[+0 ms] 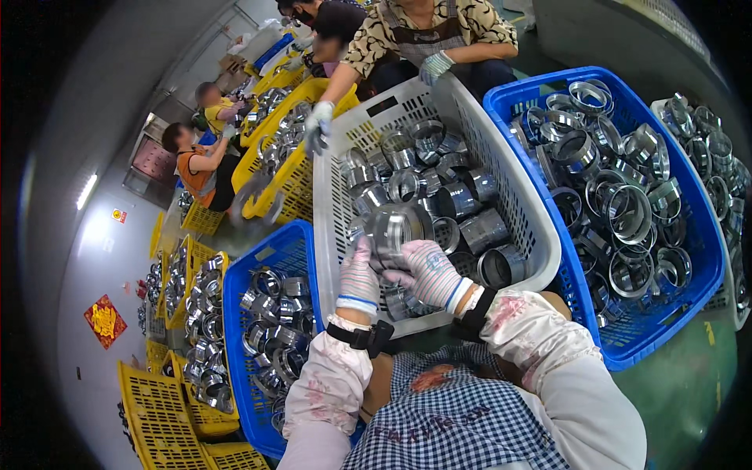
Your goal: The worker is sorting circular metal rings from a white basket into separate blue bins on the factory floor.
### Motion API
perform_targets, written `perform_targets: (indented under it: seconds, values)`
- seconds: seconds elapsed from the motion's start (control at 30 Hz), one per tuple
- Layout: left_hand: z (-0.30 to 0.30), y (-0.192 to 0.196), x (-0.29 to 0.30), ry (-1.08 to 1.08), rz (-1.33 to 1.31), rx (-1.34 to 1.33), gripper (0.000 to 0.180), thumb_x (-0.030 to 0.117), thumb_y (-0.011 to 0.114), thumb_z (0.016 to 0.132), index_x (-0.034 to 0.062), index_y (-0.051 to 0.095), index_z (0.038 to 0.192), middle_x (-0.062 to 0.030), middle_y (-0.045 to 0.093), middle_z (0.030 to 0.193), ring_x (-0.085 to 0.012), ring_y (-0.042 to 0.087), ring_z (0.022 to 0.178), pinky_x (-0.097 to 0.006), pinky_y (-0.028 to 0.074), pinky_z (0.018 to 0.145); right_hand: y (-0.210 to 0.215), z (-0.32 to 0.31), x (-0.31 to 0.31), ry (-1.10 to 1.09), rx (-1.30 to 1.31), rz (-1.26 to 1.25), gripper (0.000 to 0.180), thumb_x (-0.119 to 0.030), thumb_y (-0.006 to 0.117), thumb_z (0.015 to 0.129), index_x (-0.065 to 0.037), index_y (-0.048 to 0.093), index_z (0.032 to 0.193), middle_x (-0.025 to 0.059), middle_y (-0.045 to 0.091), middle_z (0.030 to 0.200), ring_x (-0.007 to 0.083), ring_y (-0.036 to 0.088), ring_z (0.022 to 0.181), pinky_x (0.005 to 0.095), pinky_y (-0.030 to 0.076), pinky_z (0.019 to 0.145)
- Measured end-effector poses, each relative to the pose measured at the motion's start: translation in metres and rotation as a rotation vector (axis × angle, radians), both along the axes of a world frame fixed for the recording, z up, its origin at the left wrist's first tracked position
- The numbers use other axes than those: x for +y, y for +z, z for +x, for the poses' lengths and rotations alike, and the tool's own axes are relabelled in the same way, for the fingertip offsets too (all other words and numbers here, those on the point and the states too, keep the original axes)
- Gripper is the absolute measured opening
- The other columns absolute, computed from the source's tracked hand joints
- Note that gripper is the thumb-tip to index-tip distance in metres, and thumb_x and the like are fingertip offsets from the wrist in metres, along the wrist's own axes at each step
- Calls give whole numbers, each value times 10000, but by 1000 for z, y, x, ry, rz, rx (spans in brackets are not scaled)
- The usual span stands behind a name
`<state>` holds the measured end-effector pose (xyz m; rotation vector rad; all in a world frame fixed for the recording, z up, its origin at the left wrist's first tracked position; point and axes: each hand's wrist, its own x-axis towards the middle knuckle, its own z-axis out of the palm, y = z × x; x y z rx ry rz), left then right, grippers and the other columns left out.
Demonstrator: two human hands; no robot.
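Both gloved hands meet over the near edge of the white basket [337,211], holding one shiny metal ring [394,227] between them. The left hand [359,276] grips the ring's lower left rim, fingers curled up against its side. The right hand [427,270] closes on the lower right, fingers bent around the rim, the thumb side toward the ring's open face. The ring sits above the fingertips, tilted, its opening toward the camera, just over the other rings piled in the white basket. A blue basket [689,204] of similar rings stands to the right, another blue basket [235,313] lower left. Across the white basket, a co-worker's gloved hand [317,129] hangs at the far corner beside yellow baskets [301,176].
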<state>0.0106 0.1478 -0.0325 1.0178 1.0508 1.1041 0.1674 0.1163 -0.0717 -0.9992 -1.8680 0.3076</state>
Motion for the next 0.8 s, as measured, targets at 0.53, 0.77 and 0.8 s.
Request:
perform_targets:
  seconds: [0.53,0.77,0.8]
  values:
    - [-41,45,50,483,253,48,478,473,513,996,22,568,1143,-87,611,991,-220,624,917,-386,537,794,-20,-10,-12,93,-575,-585,210,-289,612,896,-98,630,984,106,691,969,325,660,944,440,482,822]
    - [106,75,-1,-498,723,189,644,468,507,1003,12,379,1440,-148,530,1279,-230,521,1175,-348,438,990,-75,-25,-5,134,-478,-399,367,-308,579,906,-103,617,1208,175,667,1155,316,637,1080,433,471,943]
    - [125,77,-13,-554,580,198,668,370,623,946,28,359,1455,-182,498,1342,-286,490,1255,-354,395,1054,-85,-18,-3,162,-354,-352,414,-329,581,904,-106,604,1252,196,645,1210,319,610,1139,426,449,992]
